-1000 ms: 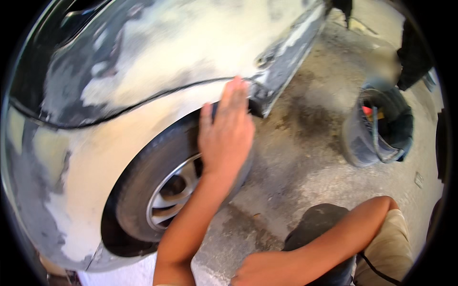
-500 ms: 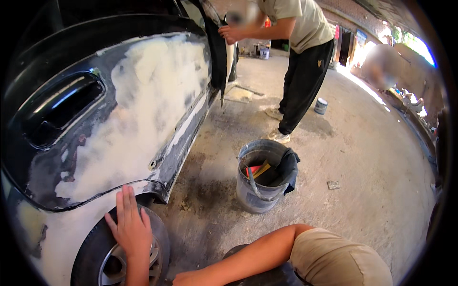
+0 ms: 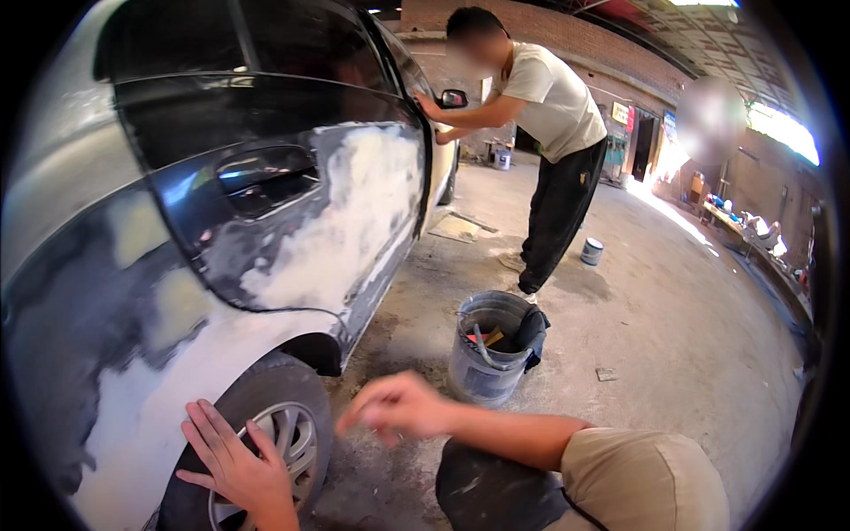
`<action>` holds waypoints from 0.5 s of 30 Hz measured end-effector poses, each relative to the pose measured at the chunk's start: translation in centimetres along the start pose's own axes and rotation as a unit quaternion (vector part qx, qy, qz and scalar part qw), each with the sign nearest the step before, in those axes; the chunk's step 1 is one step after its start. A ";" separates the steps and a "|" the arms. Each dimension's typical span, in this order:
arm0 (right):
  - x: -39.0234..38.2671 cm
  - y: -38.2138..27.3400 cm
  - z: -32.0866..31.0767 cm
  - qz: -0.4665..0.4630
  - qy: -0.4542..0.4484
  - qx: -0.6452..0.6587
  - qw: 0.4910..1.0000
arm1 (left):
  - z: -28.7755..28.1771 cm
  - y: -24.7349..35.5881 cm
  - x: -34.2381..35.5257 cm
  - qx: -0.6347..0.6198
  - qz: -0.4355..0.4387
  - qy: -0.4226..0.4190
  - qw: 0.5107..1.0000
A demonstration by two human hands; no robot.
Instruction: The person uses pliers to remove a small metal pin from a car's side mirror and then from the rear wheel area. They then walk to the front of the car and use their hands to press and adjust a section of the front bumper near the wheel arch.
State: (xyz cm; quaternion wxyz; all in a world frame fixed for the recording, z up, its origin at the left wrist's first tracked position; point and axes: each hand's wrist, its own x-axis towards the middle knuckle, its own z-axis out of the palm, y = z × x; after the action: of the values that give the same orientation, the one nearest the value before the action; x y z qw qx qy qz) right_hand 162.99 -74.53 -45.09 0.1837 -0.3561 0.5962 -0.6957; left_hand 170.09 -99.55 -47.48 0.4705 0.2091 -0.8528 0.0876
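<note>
My left hand (image 3: 237,462) lies with fingers spread on the pale, sanded rear fender (image 3: 155,429) at the edge of the wheel arch, partly over the tyre (image 3: 297,389). Out in the air to the right of the wheel is my right hand (image 3: 400,409), blurred, fingers loosely bent and apart, with nothing visible in it. Above the wheel, the black rear door (image 3: 221,265) carries a large patch of cream filler (image 3: 359,208). Smaller yellowish filler patches (image 3: 181,305) mark the fender beside the door seam. The spoked wheel rim (image 3: 297,442) shows behind my left hand.
A grey bucket (image 3: 482,376) stands near the car, with a dark cloth (image 3: 533,332) over its rim and red and yellow things inside. Another person (image 3: 553,106) leans against the car's front part. A small can (image 3: 592,251) stands on the concrete floor (image 3: 673,354).
My view has tilted up and shows more of the car. My left hand has slid left and down along the fender. My right hand has risen from the lower edge.
</note>
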 end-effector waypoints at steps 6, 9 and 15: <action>-2.7 -16.6 4.7 -0.350 -0.213 0.160 0.898 | -1.9 -2.6 -2.7 -0.062 -0.058 0.001 0.996; -2.0 -16.5 6.7 -0.339 -0.179 0.077 0.921 | -1.9 -4.9 -3.4 -0.047 -0.060 0.014 0.997; -0.7 -6.9 4.9 -0.115 0.068 0.016 0.991 | -3.4 -6.6 -3.8 -0.054 -0.067 0.017 0.996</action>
State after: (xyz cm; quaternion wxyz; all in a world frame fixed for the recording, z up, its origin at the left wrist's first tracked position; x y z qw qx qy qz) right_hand 168.18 -75.95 -38.48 0.0669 -0.3711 0.5510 -0.7444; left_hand 177.41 -103.21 -49.13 0.5001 0.2389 -0.8322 0.0134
